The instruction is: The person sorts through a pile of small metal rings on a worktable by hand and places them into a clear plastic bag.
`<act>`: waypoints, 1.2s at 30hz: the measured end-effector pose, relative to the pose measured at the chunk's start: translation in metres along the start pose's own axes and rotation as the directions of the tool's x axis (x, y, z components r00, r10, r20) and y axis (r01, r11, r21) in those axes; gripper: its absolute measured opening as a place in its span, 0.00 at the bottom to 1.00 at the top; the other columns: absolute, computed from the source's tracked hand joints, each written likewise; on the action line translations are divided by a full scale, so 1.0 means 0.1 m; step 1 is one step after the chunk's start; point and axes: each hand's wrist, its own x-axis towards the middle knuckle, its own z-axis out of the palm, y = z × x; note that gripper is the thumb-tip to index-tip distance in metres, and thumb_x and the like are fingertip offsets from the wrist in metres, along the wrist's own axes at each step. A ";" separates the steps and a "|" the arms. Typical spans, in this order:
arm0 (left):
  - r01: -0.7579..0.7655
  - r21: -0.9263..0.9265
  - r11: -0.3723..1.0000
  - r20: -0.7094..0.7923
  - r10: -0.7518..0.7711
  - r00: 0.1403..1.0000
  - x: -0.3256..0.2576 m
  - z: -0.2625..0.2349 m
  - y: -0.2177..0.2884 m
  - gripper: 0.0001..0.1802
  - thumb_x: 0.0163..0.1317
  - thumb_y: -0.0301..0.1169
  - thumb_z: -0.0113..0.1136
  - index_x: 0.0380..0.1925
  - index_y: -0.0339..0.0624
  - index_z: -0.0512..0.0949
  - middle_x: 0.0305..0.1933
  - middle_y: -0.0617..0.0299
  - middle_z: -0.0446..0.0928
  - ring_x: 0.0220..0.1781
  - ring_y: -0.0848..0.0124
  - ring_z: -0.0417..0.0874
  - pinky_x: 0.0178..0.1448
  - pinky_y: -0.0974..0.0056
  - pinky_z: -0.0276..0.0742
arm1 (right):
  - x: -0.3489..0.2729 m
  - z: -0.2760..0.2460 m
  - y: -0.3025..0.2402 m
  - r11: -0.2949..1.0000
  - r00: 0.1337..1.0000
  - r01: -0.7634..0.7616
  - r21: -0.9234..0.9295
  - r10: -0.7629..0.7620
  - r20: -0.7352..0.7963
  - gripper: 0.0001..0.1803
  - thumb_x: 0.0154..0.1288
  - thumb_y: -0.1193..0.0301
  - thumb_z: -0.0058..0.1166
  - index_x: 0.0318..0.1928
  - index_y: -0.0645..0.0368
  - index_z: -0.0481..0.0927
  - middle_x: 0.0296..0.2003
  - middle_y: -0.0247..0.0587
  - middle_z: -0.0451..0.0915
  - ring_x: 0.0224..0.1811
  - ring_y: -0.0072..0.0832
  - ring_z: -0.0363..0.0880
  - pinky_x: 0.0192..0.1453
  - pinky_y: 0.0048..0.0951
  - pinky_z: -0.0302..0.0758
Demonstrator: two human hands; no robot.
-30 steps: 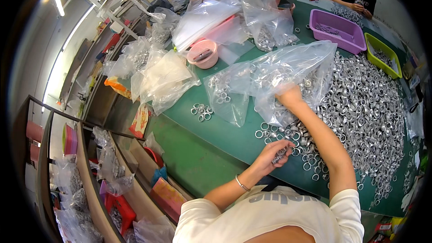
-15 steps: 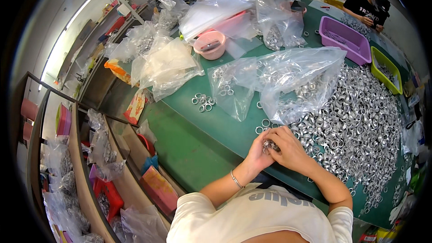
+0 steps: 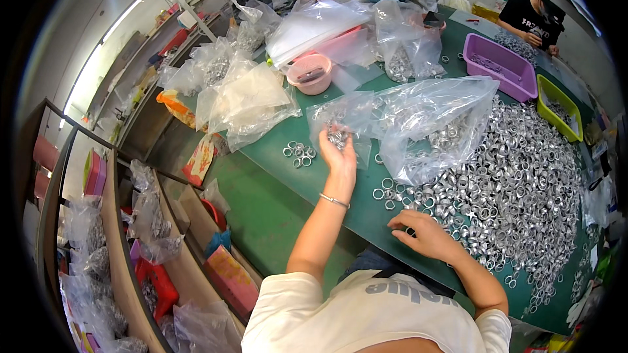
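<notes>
My left hand (image 3: 339, 155) reaches forward over the table with its palm cupped round several silver metal rings (image 3: 337, 136). Its fingers are at the small clear plastic bag (image 3: 362, 112), and the film partly blurs them. My right hand (image 3: 425, 235) rests low at the table's near edge, its fingers loosely bent and apart, with no ring seen in it. A wide heap of the same metal rings (image 3: 517, 189) spreads to its right. A larger clear bag (image 3: 418, 147) with rings in it lies across the heap's left side.
A little group of rings (image 3: 299, 153) lies left of my left hand on the green table (image 3: 281, 173). Beyond stand a pink bowl (image 3: 309, 73), a purple bin (image 3: 500, 68) and a lime-green tray (image 3: 559, 110). A co-worker (image 3: 531, 23) sits at the far right.
My hands were together over the rings near the table's edge. The left has moved forward and left to the small bag with rings in it; the right has come away and dropped lower.
</notes>
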 end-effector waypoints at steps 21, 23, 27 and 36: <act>-0.670 0.679 0.300 0.730 -0.177 0.661 -1.28 -0.70 0.01 0.21 0.55 0.21 0.54 0.51 0.36 0.70 0.57 0.55 0.67 0.55 0.65 0.71 0.58 0.64 0.64 | -0.68 -0.02 0.43 0.780 0.922 -0.276 -0.561 0.049 -0.384 0.21 0.46 0.70 0.62 0.44 0.57 0.75 0.54 0.42 0.67 0.61 0.42 0.59 0.61 0.47 0.55; -0.822 0.566 0.062 0.751 -0.451 0.483 -1.47 -0.78 -0.04 0.25 0.52 0.23 0.60 0.53 0.40 0.70 0.56 0.56 0.68 0.55 0.61 0.69 0.58 0.62 0.63 | -0.75 0.00 0.57 0.718 0.897 -0.336 -0.610 0.047 -0.439 0.19 0.47 0.70 0.61 0.43 0.56 0.75 0.54 0.41 0.68 0.61 0.42 0.60 0.61 0.49 0.54; -0.873 0.454 -0.178 0.669 -0.580 0.466 -1.68 -0.84 -0.12 0.32 0.47 0.28 0.66 0.55 0.44 0.68 0.56 0.56 0.67 0.58 0.57 0.65 0.58 0.57 0.60 | -0.84 -0.03 0.63 0.657 0.857 -0.411 -0.632 0.042 -0.514 0.12 0.49 0.69 0.58 0.37 0.55 0.76 0.55 0.38 0.68 0.62 0.39 0.61 0.62 0.52 0.52; -0.877 0.465 -0.122 0.730 -0.507 0.458 -1.64 -0.79 -0.10 0.26 0.48 0.23 0.62 0.51 0.41 0.70 0.52 0.56 0.69 0.55 0.58 0.67 0.55 0.58 0.59 | -0.91 -0.14 0.61 0.674 0.675 -0.549 -0.495 0.008 -0.738 0.14 0.49 0.81 0.52 0.39 0.60 0.76 0.50 0.40 0.71 0.57 0.40 0.65 0.62 0.45 0.55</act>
